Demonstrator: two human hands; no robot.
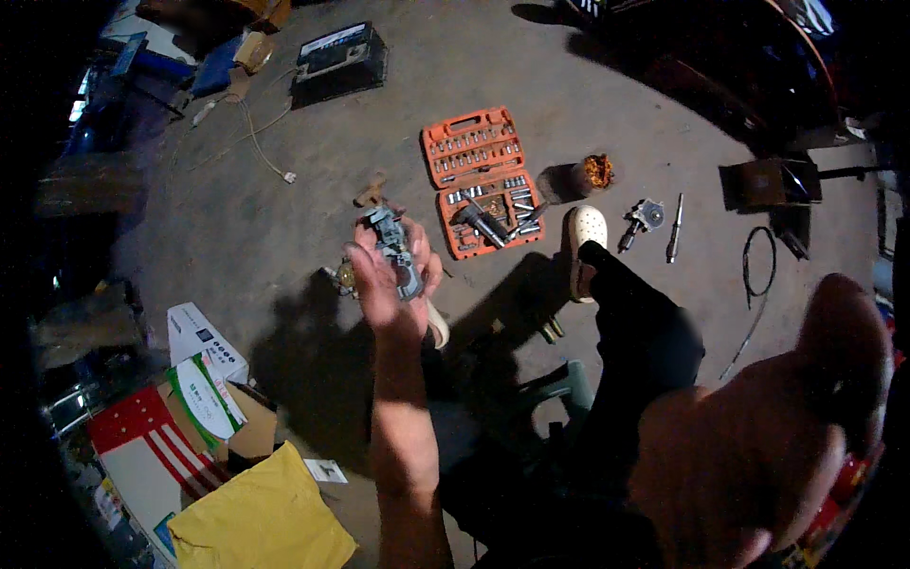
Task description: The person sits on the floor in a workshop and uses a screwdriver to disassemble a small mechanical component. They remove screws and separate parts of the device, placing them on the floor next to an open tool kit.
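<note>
from the left, a white box point(194, 332) sits between eight and nine o'clock, with a yellow packet point(265, 517) at seven. a black battery point(338, 71) stands on the floor point(370, 123) at eleven. just toward nine from the middle is the left grip point(393, 275), palm up, its thumb and fingers curled around a grey metal part point(406, 270). between twelve and one lies an open orange tool case point(479, 174) of sockets, a dark tool point(485, 226) resting across its lower half. farther right come a pale clog point(590, 228), a tin point(597, 173) before two o'clock, then a flanged metal piece point(648, 215) and a slim rod point(675, 229) just past two. a black cable point(746, 261) loops near three. at four looms the right grip point(749, 455), blurred, thumb raised; i cannot tell how far it is closed or whether it holds anything.
</note>
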